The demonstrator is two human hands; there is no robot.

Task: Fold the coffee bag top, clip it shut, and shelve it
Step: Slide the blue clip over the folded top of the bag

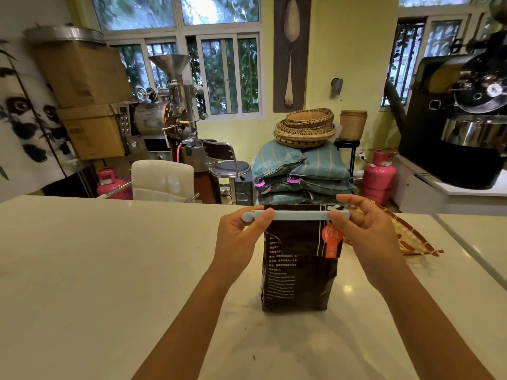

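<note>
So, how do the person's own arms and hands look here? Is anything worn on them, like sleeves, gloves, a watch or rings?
Both forearms are bare up to the bottom edge of the picture: no sleeves show. The left hand and the right hand have no gloves. No watch, bracelet or ring is visible on the wrists or fingers that show. The fingernails are short and look unpainted. No marks or bandages can be seen.

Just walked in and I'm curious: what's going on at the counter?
A person is sealing a dark coffee bag that stands upright on the white counter. The left hand and right hand each pinch one end of a long light-blue bag clip lying across the bag's top. The bag has not been shelved yet.
</note>
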